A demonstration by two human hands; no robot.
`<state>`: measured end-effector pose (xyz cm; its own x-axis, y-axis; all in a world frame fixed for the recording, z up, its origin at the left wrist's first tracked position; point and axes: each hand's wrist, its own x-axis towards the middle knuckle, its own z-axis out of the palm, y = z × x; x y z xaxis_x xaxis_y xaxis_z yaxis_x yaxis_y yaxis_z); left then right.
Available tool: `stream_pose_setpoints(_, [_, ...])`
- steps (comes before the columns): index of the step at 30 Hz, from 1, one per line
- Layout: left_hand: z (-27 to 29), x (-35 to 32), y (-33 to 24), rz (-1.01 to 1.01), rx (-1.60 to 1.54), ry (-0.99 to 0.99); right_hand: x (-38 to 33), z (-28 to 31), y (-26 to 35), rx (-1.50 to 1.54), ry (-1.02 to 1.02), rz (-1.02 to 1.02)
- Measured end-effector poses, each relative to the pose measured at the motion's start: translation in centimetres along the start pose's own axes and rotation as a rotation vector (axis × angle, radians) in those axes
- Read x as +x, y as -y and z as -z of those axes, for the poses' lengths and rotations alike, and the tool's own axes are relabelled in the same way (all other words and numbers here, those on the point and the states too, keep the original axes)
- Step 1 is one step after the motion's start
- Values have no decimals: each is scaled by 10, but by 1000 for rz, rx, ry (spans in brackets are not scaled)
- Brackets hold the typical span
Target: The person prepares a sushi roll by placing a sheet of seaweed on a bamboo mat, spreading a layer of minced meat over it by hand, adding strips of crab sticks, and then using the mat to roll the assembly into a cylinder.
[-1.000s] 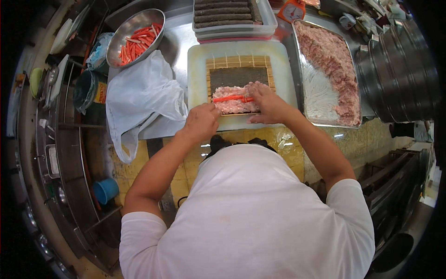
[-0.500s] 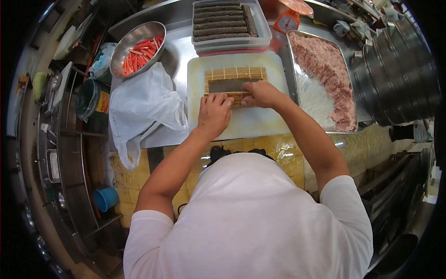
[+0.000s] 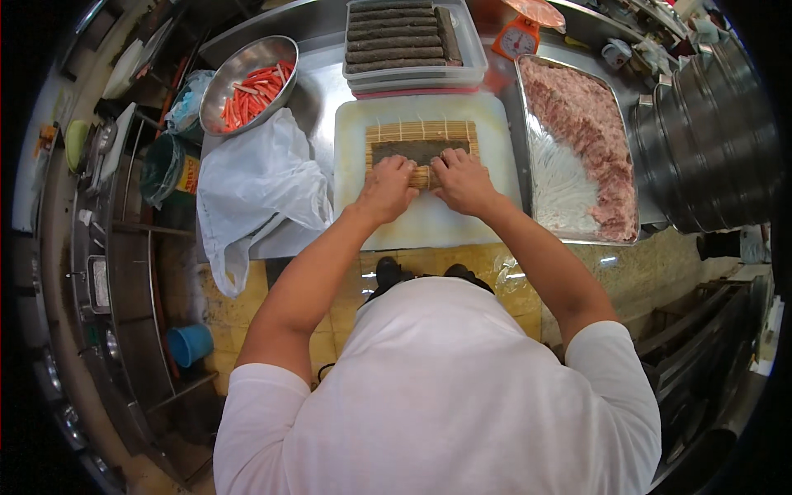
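Observation:
A bamboo rolling mat [image 3: 421,130] lies on a white cutting board [image 3: 441,227] with a dark seaweed sheet [image 3: 412,151] on it. The mat's near edge is folded over. My left hand [image 3: 386,190] curls its fingers over the left part of this fold, and my right hand [image 3: 464,183] grips the right part in the same way. A short stretch of mat shows between the two hands. Whatever lies inside the fold is hidden.
Beyond the board stands a clear plastic box [image 3: 375,82] of dark seaweed rolls. Left are a metal bowl [image 3: 216,103] with red-and-white crab sticks [image 3: 254,92] and a white plastic bag [image 3: 260,177]. Right are a tray of minced meat [image 3: 577,99], an orange scale [image 3: 517,39] and stacked metal steamers [image 3: 709,136].
My right hand has come down from the seaweed sheet onto the mat's folded edge, level with my left. The left hand has shifted slightly to the right and stays on the fold.

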<state>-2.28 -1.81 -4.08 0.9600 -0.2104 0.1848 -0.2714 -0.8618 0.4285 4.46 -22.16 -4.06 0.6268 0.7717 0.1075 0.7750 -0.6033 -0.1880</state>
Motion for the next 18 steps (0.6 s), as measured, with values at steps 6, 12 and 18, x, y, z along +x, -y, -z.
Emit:
stream_pose_setpoints(6, [3, 11, -14, 69, 134, 92, 4, -5, -4, -56, 2, 60])
stream_pose_setpoints(12, [-7, 14, -7, 102, 262, 149, 9, -9, -5, -37, -6, 92])
stream_pose_setpoints(18, [1, 16, -12, 81, 240, 150, 11, -7, -8, 12, -45, 114])
